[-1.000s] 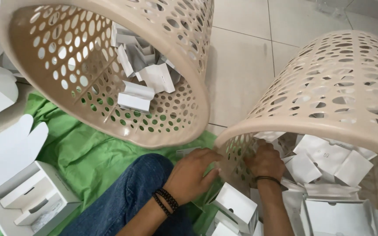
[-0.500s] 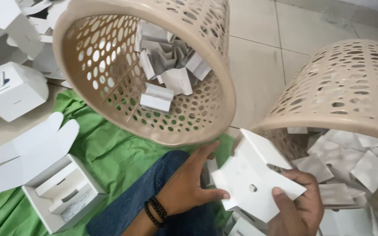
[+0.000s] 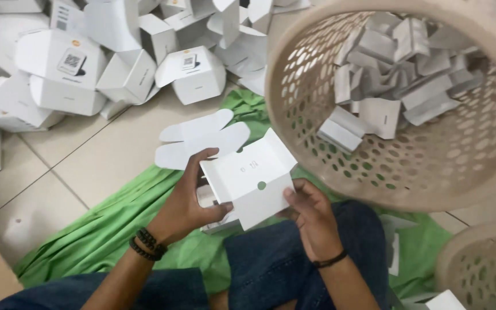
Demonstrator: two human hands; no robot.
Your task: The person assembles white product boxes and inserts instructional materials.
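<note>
Both my hands hold a flat white cardboard box blank (image 3: 252, 179) with a small round hole, above my lap. My left hand (image 3: 186, 202), with dark bead bracelets at the wrist, grips its left edge. My right hand (image 3: 310, 212), with a thin black band at the wrist, grips its lower right corner. Under the blank, an open white box (image 3: 209, 202) rests on the green cloth (image 3: 116, 221), its flaps spread toward the floor.
A tilted beige perforated basket (image 3: 294, 138) at upper right holds several folded grey-white inserts (image 3: 386, 86). A second beige basket (image 3: 477, 270) sits at lower right. A heap of assembled white boxes (image 3: 110, 63) lies on the tiled floor at upper left. My legs are in blue jeans (image 3: 276, 264).
The view has swung left, bringing the box heap into sight. My hands have lifted the white blank from beside the right basket to in front of me, both gripping it.
</note>
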